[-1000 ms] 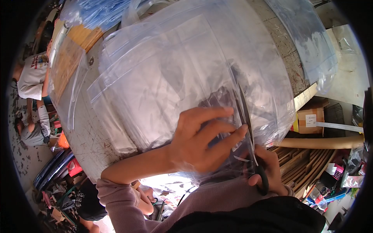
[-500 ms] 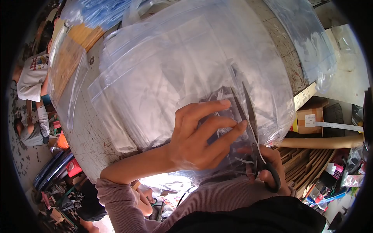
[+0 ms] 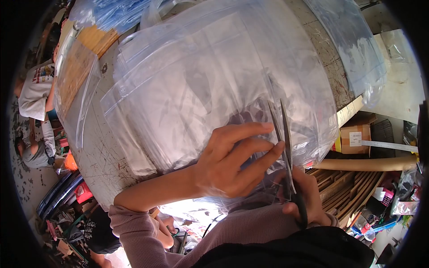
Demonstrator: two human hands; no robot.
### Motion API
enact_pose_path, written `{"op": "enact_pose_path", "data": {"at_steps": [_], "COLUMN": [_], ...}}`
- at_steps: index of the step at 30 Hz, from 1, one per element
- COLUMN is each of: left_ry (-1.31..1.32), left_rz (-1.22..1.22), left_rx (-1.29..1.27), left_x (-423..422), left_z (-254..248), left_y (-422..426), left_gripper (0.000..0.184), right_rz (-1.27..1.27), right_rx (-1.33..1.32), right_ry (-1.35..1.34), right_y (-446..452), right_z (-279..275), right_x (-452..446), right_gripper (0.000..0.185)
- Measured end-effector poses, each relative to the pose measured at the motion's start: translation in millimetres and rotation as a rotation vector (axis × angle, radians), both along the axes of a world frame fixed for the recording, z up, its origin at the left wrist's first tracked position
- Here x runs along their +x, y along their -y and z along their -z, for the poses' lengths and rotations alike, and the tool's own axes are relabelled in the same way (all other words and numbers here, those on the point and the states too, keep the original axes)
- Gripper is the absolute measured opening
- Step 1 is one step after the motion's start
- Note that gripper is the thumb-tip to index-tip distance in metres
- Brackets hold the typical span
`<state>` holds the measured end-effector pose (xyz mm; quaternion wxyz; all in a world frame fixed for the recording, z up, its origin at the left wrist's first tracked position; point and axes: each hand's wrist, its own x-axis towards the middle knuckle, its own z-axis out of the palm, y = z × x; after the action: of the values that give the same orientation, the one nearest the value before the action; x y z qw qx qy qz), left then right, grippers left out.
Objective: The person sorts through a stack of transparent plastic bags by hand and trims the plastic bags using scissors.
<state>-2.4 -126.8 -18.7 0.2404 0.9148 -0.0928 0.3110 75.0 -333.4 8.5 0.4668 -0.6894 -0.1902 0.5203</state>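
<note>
My right hand (image 3: 312, 192) grips black-handled scissors (image 3: 286, 149) by the handles. The blades point away from me over clear plastic sheeting and are slightly apart at the tips. Just left of them, my left hand (image 3: 232, 163) reaches across the near part of the plastic with its fingers stretched and spread. One fingertip comes right up to a blade; whether it touches, I cannot tell. Its thumb is hidden. Clear plastic bags or sheets (image 3: 187, 85) lie in a wide, overlapping stack under and beyond both hands.
The scratched table (image 3: 98, 147) shows along the left. More clear plastic (image 3: 353, 40) hangs over its right edge, and bluish plastic (image 3: 114, 15) lies at the far left. Right of the table are a cardboard box (image 3: 356, 137) and stacked brown strips (image 3: 348, 185). Other people are at the left.
The scissor blades have drawn closer together, and the handles have closed in my right hand. My left hand has shifted slightly right and toward me.
</note>
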Motion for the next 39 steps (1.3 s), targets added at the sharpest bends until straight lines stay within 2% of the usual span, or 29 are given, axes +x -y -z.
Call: {"op": "enact_pose_path", "data": {"at_steps": [24, 39], "left_ry": [0.066, 0.065], "left_rz": [-0.027, -0.008], "left_rx": [0.005, -0.061], "left_x": [2.7, 1.9], "left_z": [6.4, 4.5], "left_y": [6.3, 6.7], "left_gripper": [0.038, 0.035], "right_rz": [0.114, 0.12], "right_rx": [-0.004, 0.016], "right_ry": [0.069, 0.111], "right_y": [-9.1, -9.4], "right_z": [0.6, 0.2], "right_x": [-5.7, -1.8], "right_gripper": [0.086, 0.083]}}
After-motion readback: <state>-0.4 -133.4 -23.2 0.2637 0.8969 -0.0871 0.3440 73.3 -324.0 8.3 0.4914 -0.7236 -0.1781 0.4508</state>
